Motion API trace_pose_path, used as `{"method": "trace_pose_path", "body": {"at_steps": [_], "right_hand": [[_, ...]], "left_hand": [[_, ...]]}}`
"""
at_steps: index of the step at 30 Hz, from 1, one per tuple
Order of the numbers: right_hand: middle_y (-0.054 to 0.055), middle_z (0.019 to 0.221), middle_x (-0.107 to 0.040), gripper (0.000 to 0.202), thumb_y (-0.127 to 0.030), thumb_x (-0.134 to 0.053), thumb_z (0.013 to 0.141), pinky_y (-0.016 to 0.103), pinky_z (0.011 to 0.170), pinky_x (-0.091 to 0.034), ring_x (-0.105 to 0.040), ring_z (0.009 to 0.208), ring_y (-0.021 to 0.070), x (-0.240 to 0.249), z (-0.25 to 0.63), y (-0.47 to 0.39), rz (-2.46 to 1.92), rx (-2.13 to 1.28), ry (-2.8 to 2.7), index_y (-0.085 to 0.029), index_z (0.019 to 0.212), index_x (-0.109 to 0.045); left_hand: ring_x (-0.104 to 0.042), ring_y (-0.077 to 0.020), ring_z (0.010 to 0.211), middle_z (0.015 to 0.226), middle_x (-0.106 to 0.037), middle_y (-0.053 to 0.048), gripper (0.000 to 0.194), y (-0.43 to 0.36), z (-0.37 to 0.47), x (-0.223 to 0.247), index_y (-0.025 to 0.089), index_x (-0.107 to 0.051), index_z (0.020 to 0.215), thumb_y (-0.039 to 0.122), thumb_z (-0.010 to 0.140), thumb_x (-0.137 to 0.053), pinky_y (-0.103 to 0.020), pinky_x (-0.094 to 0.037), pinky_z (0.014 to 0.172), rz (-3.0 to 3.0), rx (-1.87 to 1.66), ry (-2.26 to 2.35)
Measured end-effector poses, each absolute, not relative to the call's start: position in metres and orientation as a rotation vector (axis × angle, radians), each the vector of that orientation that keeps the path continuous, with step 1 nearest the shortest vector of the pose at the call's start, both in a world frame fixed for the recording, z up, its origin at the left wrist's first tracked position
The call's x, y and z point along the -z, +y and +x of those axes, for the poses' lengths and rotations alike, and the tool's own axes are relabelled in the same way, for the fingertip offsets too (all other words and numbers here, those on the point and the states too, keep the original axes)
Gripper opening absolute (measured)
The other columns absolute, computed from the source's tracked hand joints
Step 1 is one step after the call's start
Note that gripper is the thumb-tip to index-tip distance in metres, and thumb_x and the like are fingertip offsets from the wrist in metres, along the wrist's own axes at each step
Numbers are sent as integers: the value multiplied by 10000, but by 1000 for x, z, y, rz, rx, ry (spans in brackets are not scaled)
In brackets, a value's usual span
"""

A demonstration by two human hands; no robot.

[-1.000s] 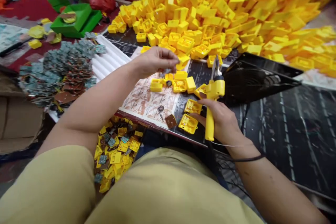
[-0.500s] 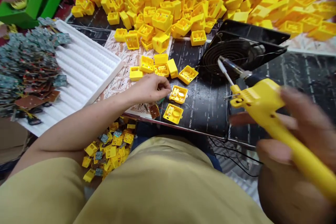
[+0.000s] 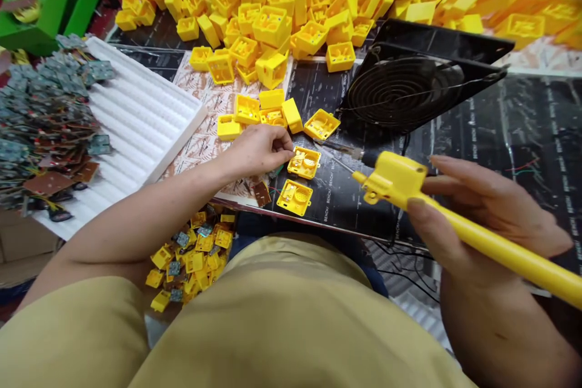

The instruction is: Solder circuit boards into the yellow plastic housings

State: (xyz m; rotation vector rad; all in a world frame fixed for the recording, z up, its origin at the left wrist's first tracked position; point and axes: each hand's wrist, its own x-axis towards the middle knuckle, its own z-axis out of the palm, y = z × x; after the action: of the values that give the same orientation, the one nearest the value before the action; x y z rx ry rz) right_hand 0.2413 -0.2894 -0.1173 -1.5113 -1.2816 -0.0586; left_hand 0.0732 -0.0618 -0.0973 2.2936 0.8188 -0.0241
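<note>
The left hand [image 3: 257, 150] rests on the black bench mat [image 3: 345, 194], its fingers curled and pinched on something small that cannot be made out, touching the open yellow plastic housing [image 3: 304, 162] at its 3 o'clock. A second open housing [image 3: 295, 196] lies just beside, at 5 o'clock of the hand. The right hand [image 3: 473, 218] grips the yellow soldering iron [image 3: 436, 206], fingers wrapped around its handle, the tip pointing toward 10 o'clock near the first housing. A black fan [image 3: 404, 91] stands at 12 o'clock of the iron, below the pile of yellow housings [image 3: 318, 0]. Circuit boards [image 3: 40, 115] lie heaped at 9 o'clock beside a white ribbed tray [image 3: 140, 121].
</note>
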Motion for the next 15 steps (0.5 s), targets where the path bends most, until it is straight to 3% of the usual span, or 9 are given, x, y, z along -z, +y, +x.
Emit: {"method": "trace_pose_path", "body": {"at_steps": [4,8,15], "right_hand": [[9,924,-734,409,-157,-796,771,242,640,-585,-700,748,155,117,244,-287,-1470,143,-1561,-240,1152,-672],[-14,775,-708,291,-125,-827,719,206,548,-574,-686,659,138,115,247,-278,-1322,158,-1734,-201,932,-644],[12,740,-675,227,-105,-790,758,194,597,-576,-658,635,116,102,245,-269,-1299,174,-1881,-157,905,-626]], "left_hand": [[-613,-146,679,713,-677,-21,110,-64,79,92,146,-705,842,217,803,-630,-289,-486,705,2412,70,829],[-625,-166,699,718,-683,-28,130,-66,83,87,161,-714,859,225,799,-618,-325,-502,750,2534,141,839],[-654,-190,758,788,-713,-47,177,-67,85,84,159,-732,911,226,796,-617,-337,-510,782,2552,196,850]]}}
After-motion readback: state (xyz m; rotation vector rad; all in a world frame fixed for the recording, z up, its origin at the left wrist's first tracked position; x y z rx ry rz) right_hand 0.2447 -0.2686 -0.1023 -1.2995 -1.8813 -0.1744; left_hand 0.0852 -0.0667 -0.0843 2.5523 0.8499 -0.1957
